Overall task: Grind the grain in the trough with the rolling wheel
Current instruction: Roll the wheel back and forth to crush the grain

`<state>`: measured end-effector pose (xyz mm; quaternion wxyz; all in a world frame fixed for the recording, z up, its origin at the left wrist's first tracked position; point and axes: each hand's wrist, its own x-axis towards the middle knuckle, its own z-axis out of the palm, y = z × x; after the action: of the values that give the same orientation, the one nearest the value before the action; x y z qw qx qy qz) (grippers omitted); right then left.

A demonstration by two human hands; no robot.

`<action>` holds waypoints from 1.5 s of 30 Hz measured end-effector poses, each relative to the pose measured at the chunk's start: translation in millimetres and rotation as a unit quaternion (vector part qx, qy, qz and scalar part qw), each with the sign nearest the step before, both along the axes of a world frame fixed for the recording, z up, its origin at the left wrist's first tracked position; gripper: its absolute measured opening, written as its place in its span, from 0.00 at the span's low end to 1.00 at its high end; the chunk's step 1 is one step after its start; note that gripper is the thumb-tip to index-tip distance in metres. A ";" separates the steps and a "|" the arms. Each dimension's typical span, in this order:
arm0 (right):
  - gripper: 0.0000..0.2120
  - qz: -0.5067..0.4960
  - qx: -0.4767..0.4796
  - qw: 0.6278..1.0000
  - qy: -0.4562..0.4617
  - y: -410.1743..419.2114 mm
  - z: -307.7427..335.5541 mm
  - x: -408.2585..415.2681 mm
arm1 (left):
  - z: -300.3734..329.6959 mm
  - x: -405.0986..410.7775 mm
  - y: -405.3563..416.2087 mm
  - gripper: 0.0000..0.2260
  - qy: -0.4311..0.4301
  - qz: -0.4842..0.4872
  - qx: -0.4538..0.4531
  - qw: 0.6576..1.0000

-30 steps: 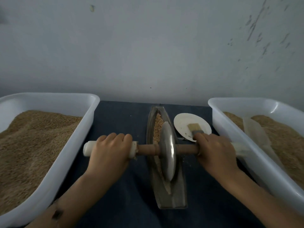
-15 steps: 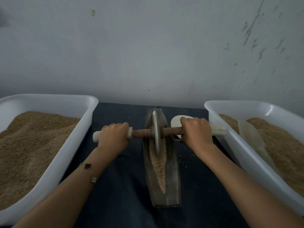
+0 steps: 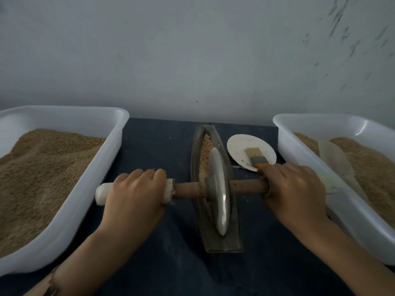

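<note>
A long metal boat-shaped trough (image 3: 217, 242) lies on the dark cloth in the middle, with brown grain (image 3: 205, 150) showing in its far half. The metal rolling wheel (image 3: 219, 195) stands in the trough's near half on a wooden axle (image 3: 188, 190) with white end grips. My left hand (image 3: 134, 195) grips the left handle. My right hand (image 3: 295, 193) grips the right handle. The grain under the wheel is hidden.
A white tub (image 3: 102, 167) full of grain stands at the left. Another white tub (image 3: 284, 133) at the right holds grain and a pale scoop (image 3: 335, 159). A white dish (image 3: 237, 148) with a brush (image 3: 256, 157) sits beside the trough's far right. A grey wall rises behind.
The wheel has rolled back from the trough's far end toward me, both hands pulling the axle along. Grain in the far half and the brush on the dish are uncovered again.
</note>
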<state>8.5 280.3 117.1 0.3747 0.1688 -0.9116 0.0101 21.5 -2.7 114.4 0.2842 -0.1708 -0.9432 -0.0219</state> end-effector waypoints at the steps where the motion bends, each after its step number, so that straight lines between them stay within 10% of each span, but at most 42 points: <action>1: 0.09 -0.006 -0.003 1.000 -0.008 -1.1 -3.5 -6.2 | -2.7 -3.9 1.1 0.19 0.006 0.004 0.000 1.000; 10: 0.09 -0.136 0.042 0.984 -0.105 -12.7 -12.0 -112.9 | 2.0 -114.1 30.0 0.08 -0.092 0.164 -0.033 0.982; 30: 0.12 -0.044 -0.012 0.997 -0.065 5.5 -7.1 9.0 | 7.7 -1.5 6.1 0.19 0.011 -0.016 -0.022 1.000; 45: 0.07 -0.145 0.043 0.981 -0.124 -14.1 -8.3 -128.5 | 0.4 -139.1 20.4 0.06 -0.117 0.147 -0.037 0.981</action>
<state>-120.0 266.3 108.8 0.2485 0.0485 -0.9654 -0.0623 -117.5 17.7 114.8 0.1651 -0.0364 -0.9850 0.0351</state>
